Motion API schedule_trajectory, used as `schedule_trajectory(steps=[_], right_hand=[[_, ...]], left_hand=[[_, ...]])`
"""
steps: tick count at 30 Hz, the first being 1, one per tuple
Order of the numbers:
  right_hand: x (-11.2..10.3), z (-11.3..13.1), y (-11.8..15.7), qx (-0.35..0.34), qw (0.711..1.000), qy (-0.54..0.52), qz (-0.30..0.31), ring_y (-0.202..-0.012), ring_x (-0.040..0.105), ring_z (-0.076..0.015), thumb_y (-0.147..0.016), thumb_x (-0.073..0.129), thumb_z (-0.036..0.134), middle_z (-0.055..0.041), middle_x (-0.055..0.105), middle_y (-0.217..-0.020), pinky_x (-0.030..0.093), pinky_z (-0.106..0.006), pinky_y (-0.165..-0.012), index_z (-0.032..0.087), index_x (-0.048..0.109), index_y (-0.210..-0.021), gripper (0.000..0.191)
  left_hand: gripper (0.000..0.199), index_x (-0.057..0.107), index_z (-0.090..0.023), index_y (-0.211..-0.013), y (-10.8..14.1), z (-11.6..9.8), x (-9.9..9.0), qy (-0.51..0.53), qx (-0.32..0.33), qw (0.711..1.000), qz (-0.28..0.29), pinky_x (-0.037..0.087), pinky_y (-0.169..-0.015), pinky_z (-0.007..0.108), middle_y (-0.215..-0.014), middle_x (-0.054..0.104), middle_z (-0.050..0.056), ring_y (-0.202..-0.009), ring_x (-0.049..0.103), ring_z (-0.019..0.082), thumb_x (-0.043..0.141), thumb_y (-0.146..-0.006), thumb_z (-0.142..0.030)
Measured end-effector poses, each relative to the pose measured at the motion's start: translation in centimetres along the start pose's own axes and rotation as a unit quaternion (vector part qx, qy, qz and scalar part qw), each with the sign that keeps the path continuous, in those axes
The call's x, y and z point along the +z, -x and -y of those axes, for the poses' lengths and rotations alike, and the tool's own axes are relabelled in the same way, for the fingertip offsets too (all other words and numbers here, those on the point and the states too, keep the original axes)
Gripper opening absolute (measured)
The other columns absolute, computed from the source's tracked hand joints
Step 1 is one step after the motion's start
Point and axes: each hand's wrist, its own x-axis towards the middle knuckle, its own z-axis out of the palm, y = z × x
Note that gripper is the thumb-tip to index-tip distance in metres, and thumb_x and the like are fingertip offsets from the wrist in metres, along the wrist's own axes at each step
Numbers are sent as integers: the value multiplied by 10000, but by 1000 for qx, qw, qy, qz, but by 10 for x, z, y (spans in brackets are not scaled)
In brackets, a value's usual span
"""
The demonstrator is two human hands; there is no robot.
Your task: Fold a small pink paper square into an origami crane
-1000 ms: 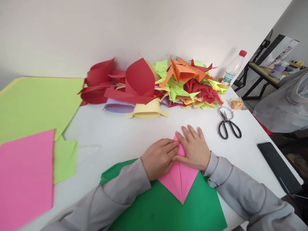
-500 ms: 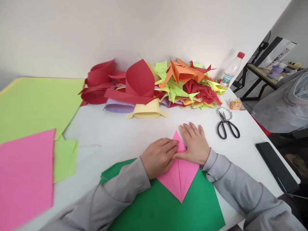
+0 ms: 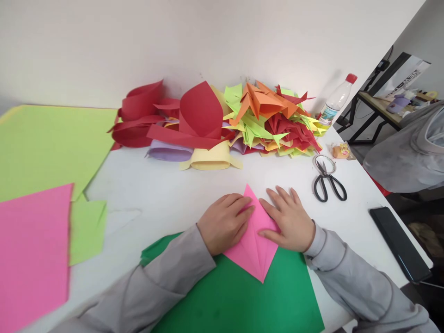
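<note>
A pink sheet of paper folded into a kite-like diamond (image 3: 255, 240) lies on green paper (image 3: 222, 296), with a crease down its middle and one point towards me. My left hand (image 3: 225, 222) grips its upper left side, fingers bent together over the edge; the thumb is hidden. On the right side rests my right hand (image 3: 289, 219), open with fingers spread, its thumb and index fingertip on the pink paper.
Scissors (image 3: 328, 180) lie over a tape roll (image 3: 324, 163) on the right, near a black phone (image 3: 398, 243). Folded paper shapes (image 3: 274, 120) and red paper hats (image 3: 201, 113) line the wall beside a bottle (image 3: 335, 101). Pink sheets (image 3: 34, 249) and lime sheets (image 3: 55, 143) lie left.
My right hand has slid right and slightly down, away from my left fingers, with its fingers more spread. The pink paper has turned slightly, its top point shifting left.
</note>
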Motion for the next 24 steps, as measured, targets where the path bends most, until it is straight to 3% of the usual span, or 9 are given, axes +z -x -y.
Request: schedule_trajectory(steps=[7, 16, 24], right_hand=[[3, 7, 2, -12, 1000, 25, 12, -1381, 244, -413, -916, 357, 630, -159, 281, -1538, 176, -669, -1077, 118, 327, -1463, 750], [3, 8, 1, -37, 999, 24, -10, -1364, 293, -396, -894, 415, 638, -170, 351, -1503, 189, -662, -1081, 124, 392, -1430, 743], [-1, 4, 1, -43, 998, -13, -33, -1334, 371, -351, -871, 505, 616, -174, 478, -1413, 230, -624, -1086, 147, 510, -1344, 666]], left_hand=[[268, 676, -57, -991, 3, -1, 5, 11, 10, 1000, 5, 555, -936, 425, -1127, 667, 181, -1132, 587, 281, 434, -890, -112], [292, 655, -23, -1049, 4, 0, 8, 11, 17, 1000, 7, 569, -926, 410, -1094, 681, 193, -1113, 614, 286, 423, -901, -121], [384, 592, -60, -1206, 5, 2, 9, 17, 3, 996, 86, 514, -1003, 433, -1275, 601, 177, -1204, 550, 275, 399, -876, -102]])
